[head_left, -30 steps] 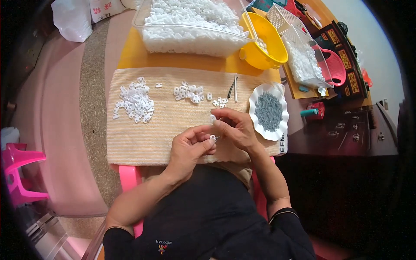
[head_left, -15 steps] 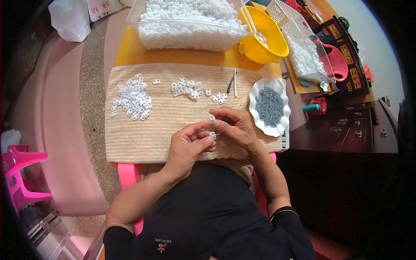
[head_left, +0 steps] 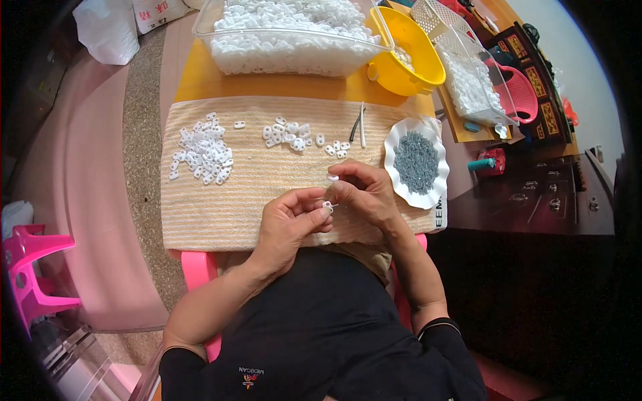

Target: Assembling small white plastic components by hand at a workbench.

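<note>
My left hand (head_left: 294,217) pinches a small white two-holed plastic piece (head_left: 327,206), and a thin pin sticks out from it to the right. Slightly higher and to the right, my right hand (head_left: 364,194) grips a second white plastic piece (head_left: 333,178) between thumb and forefinger. The two pieces are close together but apart. Both hands are over the near edge of a striped towel (head_left: 214,224). Beyond them lie a small cluster of white pieces (head_left: 337,150) and a larger group (head_left: 287,136). A white scalloped dish (head_left: 438,190) of small grey pins stands to the right.
A big pile of white pieces (head_left: 204,154) lies at the towel's left. One black and one white stick (head_left: 363,127) rest near its far edge. Behind stand a clear bin (head_left: 287,37) full of white pieces and a yellow basket (head_left: 401,73). Another clear bin (head_left: 471,83) is at right.
My right hand has shifted slightly up and right, turning its white piece from upright to flatter. My left hand has hardly moved, still pinching its piece.
</note>
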The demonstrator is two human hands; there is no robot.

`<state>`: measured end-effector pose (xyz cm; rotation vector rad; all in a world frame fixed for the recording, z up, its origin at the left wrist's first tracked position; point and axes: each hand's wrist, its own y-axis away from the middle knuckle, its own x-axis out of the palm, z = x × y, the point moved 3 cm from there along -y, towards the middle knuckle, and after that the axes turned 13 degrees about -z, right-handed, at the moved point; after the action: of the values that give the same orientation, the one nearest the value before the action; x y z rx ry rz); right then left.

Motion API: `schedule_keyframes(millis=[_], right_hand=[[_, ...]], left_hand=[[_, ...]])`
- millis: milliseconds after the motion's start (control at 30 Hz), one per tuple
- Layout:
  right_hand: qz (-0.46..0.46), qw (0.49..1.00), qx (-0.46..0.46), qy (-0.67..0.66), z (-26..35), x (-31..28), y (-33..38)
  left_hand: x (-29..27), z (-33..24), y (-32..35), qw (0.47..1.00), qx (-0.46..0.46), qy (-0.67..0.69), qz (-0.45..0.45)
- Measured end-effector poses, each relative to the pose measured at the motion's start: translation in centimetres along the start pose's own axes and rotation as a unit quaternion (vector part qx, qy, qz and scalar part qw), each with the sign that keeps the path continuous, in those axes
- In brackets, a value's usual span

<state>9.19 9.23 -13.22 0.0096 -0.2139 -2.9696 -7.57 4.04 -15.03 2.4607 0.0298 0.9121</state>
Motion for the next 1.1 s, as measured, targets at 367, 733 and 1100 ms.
schedule_keyframes(millis=[367, 733, 1100], right_hand=[[-0.029, 0.999, 0.001, 0.035, 0.2, -0.1, 0.9], [-0.013, 1.000, 0.026, 0.011, 0.4, -0.2, 2.3], [-0.042, 0.998, 0.049, -0.001, 0.1, -0.3, 3.2]], left_hand=[[0.0, -0.1, 0.0, 1.000, -0.007, 0.009, -0.023], [0.2, -0.3, 0.2, 1.000, 0.002, 0.007, -0.017], [0.1, -0.1, 0.1, 1.000, 0.002, -0.008, -0.028]])
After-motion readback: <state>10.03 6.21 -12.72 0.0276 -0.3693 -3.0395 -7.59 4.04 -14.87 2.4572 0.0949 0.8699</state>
